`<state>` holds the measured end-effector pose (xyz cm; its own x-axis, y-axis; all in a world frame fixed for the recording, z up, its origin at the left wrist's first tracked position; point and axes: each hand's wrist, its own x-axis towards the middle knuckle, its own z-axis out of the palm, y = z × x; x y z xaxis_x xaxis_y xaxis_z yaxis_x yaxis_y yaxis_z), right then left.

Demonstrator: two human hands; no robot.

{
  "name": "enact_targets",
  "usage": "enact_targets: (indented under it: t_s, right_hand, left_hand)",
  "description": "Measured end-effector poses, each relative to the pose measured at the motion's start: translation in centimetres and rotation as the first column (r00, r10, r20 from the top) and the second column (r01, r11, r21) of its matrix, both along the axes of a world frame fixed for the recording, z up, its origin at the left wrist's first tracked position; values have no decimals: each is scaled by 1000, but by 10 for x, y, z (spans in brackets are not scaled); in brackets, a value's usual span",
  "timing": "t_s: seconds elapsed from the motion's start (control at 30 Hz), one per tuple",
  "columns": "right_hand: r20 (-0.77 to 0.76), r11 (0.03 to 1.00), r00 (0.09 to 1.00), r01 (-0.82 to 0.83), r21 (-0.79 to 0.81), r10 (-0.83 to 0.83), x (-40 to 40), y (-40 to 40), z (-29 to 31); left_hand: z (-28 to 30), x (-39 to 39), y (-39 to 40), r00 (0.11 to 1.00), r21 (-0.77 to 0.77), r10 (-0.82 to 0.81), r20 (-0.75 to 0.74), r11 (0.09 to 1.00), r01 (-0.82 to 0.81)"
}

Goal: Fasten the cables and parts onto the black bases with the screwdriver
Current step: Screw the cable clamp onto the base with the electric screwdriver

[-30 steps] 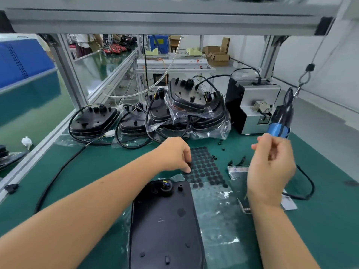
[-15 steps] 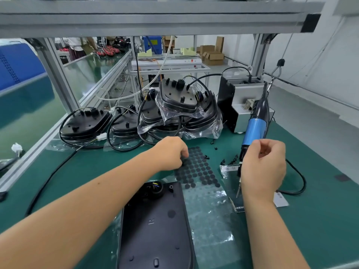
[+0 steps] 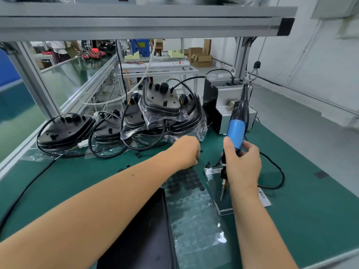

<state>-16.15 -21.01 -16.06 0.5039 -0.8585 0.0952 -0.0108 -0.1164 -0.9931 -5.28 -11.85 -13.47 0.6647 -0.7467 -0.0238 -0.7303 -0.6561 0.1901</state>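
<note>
My right hand (image 3: 242,167) grips the blue electric screwdriver (image 3: 236,131) low on its body. The tool hangs from a hook and cord, and its bit (image 3: 221,193) points down over a small labelled plastic bag (image 3: 227,209). My left hand (image 3: 186,151) reaches forward with curled fingers to the far end of a clear sheet of round black pads (image 3: 186,184), next to loose small black parts (image 3: 208,164). Its fingertips are hidden. A black base (image 3: 141,230) lies flat at the near edge, mostly covered by my left forearm.
Stacked black bases with looped cables, some in plastic bags (image 3: 163,107), fill the back of the green mat (image 3: 303,206), with more at the left (image 3: 64,131). A grey screw feeder box (image 3: 221,98) stands behind the screwdriver. A black cable (image 3: 275,171) loops on the right.
My right hand has taken hold of the screwdriver and brought it down toward the mat. My left hand has slid a little farther along the pad sheet.
</note>
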Motion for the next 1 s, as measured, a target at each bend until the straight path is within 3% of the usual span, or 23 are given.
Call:
enact_targets:
  t_s: [0.13, 0.27, 0.4, 0.5, 0.6, 0.8, 1.0]
  right_hand:
    - [202, 951, 973, -160, 263, 108, 6, -3, 7]
    - [394, 863, 897, -353, 361, 201, 8, 3, 15]
    - [486, 800, 803, -522, 295, 345, 4, 11, 27]
    - [562, 728, 707, -639, 248, 430, 1, 19, 46]
    - [666, 649, 595, -730, 214, 450, 1, 31, 72]
    - [768, 483, 434, -855, 186, 472, 1, 62, 105]
    - [832, 488, 344, -867, 103, 436, -1, 94, 117]
  left_hand:
    - [2, 2, 3, 997, -29, 38, -61, 999, -40]
    - [6, -2, 7, 993, -64, 55, -101, 996, -62]
    - [32, -6, 29, 973, -241, 91, -212, 960, -143]
    - [45, -14, 63, 911, -436, 48, -409, 867, -241]
    - [46, -31, 100, 843, -536, -40, -536, 787, -304]
    - [41, -69, 149, 801, -668, -119, -587, 629, -396]
    - [39, -93, 174, 822, -738, -111, -559, 519, -432]
